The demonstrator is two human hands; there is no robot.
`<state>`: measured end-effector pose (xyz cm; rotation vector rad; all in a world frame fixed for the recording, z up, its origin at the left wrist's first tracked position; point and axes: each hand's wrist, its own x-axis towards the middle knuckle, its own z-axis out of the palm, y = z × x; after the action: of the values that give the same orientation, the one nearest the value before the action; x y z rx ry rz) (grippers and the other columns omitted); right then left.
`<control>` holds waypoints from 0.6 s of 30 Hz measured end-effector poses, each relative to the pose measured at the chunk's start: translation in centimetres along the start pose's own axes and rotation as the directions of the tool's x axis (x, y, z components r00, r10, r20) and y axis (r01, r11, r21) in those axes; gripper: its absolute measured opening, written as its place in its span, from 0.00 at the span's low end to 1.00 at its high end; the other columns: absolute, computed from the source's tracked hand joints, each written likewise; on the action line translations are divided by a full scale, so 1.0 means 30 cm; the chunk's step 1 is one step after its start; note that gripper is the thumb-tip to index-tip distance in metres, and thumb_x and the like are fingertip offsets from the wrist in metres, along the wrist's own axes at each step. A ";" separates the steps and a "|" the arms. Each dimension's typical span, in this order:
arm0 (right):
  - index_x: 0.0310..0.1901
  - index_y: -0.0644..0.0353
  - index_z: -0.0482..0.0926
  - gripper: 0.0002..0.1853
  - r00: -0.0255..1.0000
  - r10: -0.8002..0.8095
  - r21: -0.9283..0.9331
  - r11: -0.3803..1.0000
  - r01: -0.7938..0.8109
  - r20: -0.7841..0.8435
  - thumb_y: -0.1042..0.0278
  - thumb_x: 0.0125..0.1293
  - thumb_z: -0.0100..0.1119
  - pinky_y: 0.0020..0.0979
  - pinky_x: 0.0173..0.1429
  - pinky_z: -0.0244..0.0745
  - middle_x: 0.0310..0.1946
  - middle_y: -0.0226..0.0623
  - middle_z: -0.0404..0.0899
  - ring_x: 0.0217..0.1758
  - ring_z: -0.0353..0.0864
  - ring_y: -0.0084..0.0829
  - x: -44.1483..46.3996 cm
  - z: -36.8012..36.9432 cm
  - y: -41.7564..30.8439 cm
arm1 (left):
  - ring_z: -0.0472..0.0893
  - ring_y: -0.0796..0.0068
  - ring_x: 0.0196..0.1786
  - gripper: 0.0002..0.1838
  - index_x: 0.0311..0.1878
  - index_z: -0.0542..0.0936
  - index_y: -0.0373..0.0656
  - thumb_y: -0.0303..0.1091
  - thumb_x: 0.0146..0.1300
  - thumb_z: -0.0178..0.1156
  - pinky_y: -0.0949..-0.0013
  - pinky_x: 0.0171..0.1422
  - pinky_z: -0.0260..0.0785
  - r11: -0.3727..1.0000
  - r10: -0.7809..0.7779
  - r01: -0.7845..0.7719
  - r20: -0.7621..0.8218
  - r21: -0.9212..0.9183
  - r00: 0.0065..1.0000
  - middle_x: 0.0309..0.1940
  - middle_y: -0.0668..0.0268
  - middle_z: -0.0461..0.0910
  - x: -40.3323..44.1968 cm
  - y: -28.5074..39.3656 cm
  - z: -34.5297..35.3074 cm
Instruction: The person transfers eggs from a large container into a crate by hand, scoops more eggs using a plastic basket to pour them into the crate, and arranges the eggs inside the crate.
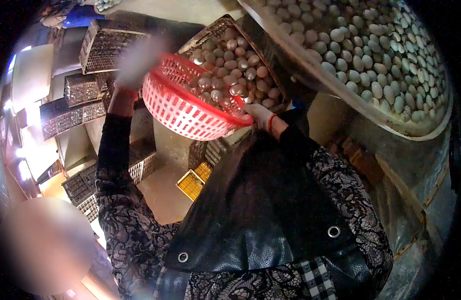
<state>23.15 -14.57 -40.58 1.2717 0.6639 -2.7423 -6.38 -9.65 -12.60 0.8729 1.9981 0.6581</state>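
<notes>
A red-and-white plastic basket (pixel 190 112) is tilted toward an open crate (pixel 210 31) full of pale eggs (pixel 230 65). Eggs lie at the basket's far side, where I cannot tell which are inside it and which are in the crate. My right hand (pixel 260 117), in a white glove with a red band at the wrist, grips the basket's near right rim. At the basket's left rim is my left hand (pixel 136 64), also in a pale glove. It is smeared by motion, so its fingers do not show.
A large round tub (pixel 335 92) heaped with pale eggs (pixel 378 90) stands at the right. Stacked plastic crates (pixel 108 45) line the left side. On the floor below sits a yellow crate (pixel 191 184). Another person, blurred, is at the lower left.
</notes>
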 end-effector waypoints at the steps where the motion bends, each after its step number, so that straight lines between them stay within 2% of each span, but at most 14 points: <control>1: 0.27 0.57 0.76 0.13 0.999 0.015 -0.040 0.999 -0.013 0.041 0.57 0.61 0.51 0.27 0.17 0.61 0.19 0.28 0.75 0.16 0.69 0.24 0.006 -0.017 0.001 | 0.76 0.74 0.36 0.12 0.38 0.77 0.36 0.30 0.50 0.55 0.74 0.45 0.67 0.998 0.020 -0.016 0.063 -0.069 0.998 0.32 0.66 0.79 -0.005 0.028 0.016; 2: 0.27 0.57 0.76 0.13 0.999 0.015 -0.041 0.999 -0.013 0.043 0.57 0.61 0.51 0.27 0.17 0.61 0.19 0.28 0.75 0.16 0.69 0.24 0.014 -0.020 0.006 | 0.76 0.75 0.35 0.12 0.39 0.77 0.36 0.29 0.50 0.55 0.74 0.44 0.67 0.990 0.049 -0.032 0.122 -0.136 0.991 0.32 0.66 0.79 -0.006 0.048 0.023; 4: 0.27 0.58 0.76 0.13 0.991 0.129 -0.134 0.982 -0.133 -0.040 0.58 0.61 0.50 0.27 0.17 0.61 0.19 0.28 0.75 0.17 0.70 0.23 0.017 0.000 0.031 | 0.76 0.75 0.35 0.12 0.40 0.77 0.35 0.28 0.51 0.54 0.75 0.45 0.67 0.992 0.069 -0.050 0.164 -0.113 0.984 0.32 0.66 0.79 0.062 -0.041 -0.038; 5: 0.27 0.58 0.76 0.13 0.999 0.024 -0.006 1.000 -0.024 0.028 0.60 0.61 0.49 0.27 0.18 0.60 0.20 0.28 0.75 0.16 0.70 0.23 -0.015 0.011 0.050 | 0.77 0.76 0.35 0.12 0.40 0.77 0.35 0.27 0.51 0.54 0.76 0.45 0.67 0.976 0.206 -0.213 0.128 0.047 0.970 0.33 0.65 0.79 0.076 -0.082 -0.049; 6: 0.27 0.58 0.76 0.13 0.999 0.028 -0.002 1.000 -0.028 0.027 0.60 0.61 0.49 0.27 0.18 0.60 0.20 0.28 0.75 0.16 0.70 0.23 -0.001 -0.008 0.074 | 0.77 0.76 0.36 0.12 0.40 0.77 0.35 0.27 0.52 0.54 0.76 0.45 0.67 0.948 0.277 -0.292 0.122 0.128 0.953 0.33 0.65 0.79 0.094 -0.113 -0.065; 7: 0.27 0.59 0.76 0.13 0.988 -0.120 -0.205 0.969 0.139 0.101 0.60 0.62 0.49 0.26 0.19 0.61 0.20 0.29 0.75 0.17 0.71 0.24 0.009 -0.025 0.080 | 0.77 0.76 0.36 0.12 0.40 0.77 0.35 0.27 0.52 0.53 0.76 0.45 0.67 0.907 0.346 -0.364 0.115 0.211 0.931 0.33 0.65 0.79 0.091 -0.107 -0.061; 9: 0.27 0.61 0.76 0.14 0.948 -0.249 -0.376 0.874 0.309 0.200 0.60 0.62 0.48 0.26 0.21 0.62 0.21 0.29 0.76 0.18 0.71 0.24 0.032 -0.062 0.094 | 0.77 0.75 0.37 0.14 0.42 0.77 0.34 0.28 0.52 0.55 0.75 0.46 0.67 0.999 -0.027 0.023 0.081 0.047 0.996 0.35 0.64 0.80 0.088 -0.078 -0.063; 10: 0.28 0.63 0.76 0.14 0.963 -0.189 -0.475 0.841 0.261 0.193 0.61 0.62 0.48 0.26 0.24 0.64 0.22 0.30 0.77 0.20 0.72 0.24 -0.055 -0.034 0.019 | 0.77 0.75 0.37 0.14 0.42 0.77 0.34 0.28 0.52 0.55 0.75 0.46 0.67 0.998 -0.032 0.028 0.084 0.050 0.996 0.35 0.64 0.80 0.058 -0.066 -0.045; 11: 0.30 0.64 0.77 0.14 0.974 -0.135 -0.571 0.792 0.217 0.183 0.61 0.61 0.48 0.26 0.27 0.66 0.23 0.31 0.77 0.22 0.73 0.24 -0.103 -0.012 -0.030 | 0.77 0.74 0.39 0.15 0.43 0.77 0.34 0.29 0.52 0.55 0.74 0.47 0.67 0.995 0.090 -0.092 0.066 0.026 0.994 0.36 0.63 0.80 0.014 -0.042 -0.016; 12: 0.30 0.64 0.77 0.14 0.973 -0.135 -0.569 0.793 0.218 0.185 0.61 0.61 0.48 0.26 0.27 0.66 0.23 0.31 0.77 0.22 0.73 0.24 -0.106 -0.002 -0.014 | 0.77 0.73 0.40 0.16 0.44 0.76 0.34 0.30 0.52 0.56 0.73 0.49 0.66 0.991 0.129 -0.131 0.060 0.021 0.990 0.38 0.62 0.80 0.007 -0.051 -0.016; 14: 0.31 0.67 0.77 0.14 0.999 0.049 -0.103 0.994 -0.048 0.008 0.62 0.59 0.49 0.26 0.31 0.68 0.24 0.33 0.78 0.26 0.74 0.24 -0.088 0.000 0.035 | 0.77 0.72 0.42 0.19 0.47 0.75 0.33 0.32 0.51 0.56 0.72 0.51 0.66 0.978 0.207 -0.207 0.049 0.012 0.977 0.40 0.61 0.79 -0.011 -0.060 -0.011; 15: 0.31 0.67 0.77 0.14 0.999 0.050 -0.103 0.993 -0.049 0.007 0.62 0.59 0.49 0.26 0.31 0.68 0.24 0.33 0.78 0.26 0.74 0.24 -0.061 -0.030 0.061 | 0.77 0.72 0.42 0.20 0.48 0.75 0.32 0.31 0.51 0.56 0.72 0.52 0.66 0.985 0.148 -0.151 0.034 0.088 0.988 0.41 0.60 0.79 -0.034 -0.060 -0.008; 16: 0.34 0.65 0.78 0.20 0.993 -0.083 -0.340 0.934 0.105 0.080 0.54 0.61 0.47 0.29 0.34 0.70 0.27 0.36 0.80 0.29 0.76 0.27 -0.022 -0.079 0.094 | 0.77 0.71 0.43 0.22 0.50 0.74 0.32 0.31 0.51 0.56 0.71 0.53 0.66 0.983 0.091 -0.091 0.012 0.162 0.996 0.42 0.60 0.79 -0.053 -0.050 -0.003; 18: 0.38 0.64 0.79 0.26 0.965 -0.183 -0.544 0.799 0.256 0.186 0.45 0.64 0.45 0.32 0.37 0.71 0.30 0.40 0.81 0.31 0.77 0.30 -0.024 -0.092 0.104 | 0.77 0.71 0.43 0.23 0.51 0.73 0.31 0.30 0.51 0.56 0.72 0.52 0.66 0.964 0.243 -0.247 0.046 0.101 0.969 0.43 0.60 0.78 -0.064 -0.079 -0.008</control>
<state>26.30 -16.39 -42.74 0.9177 1.5515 -2.4401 -6.61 -12.65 -13.23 1.2015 1.9263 0.6748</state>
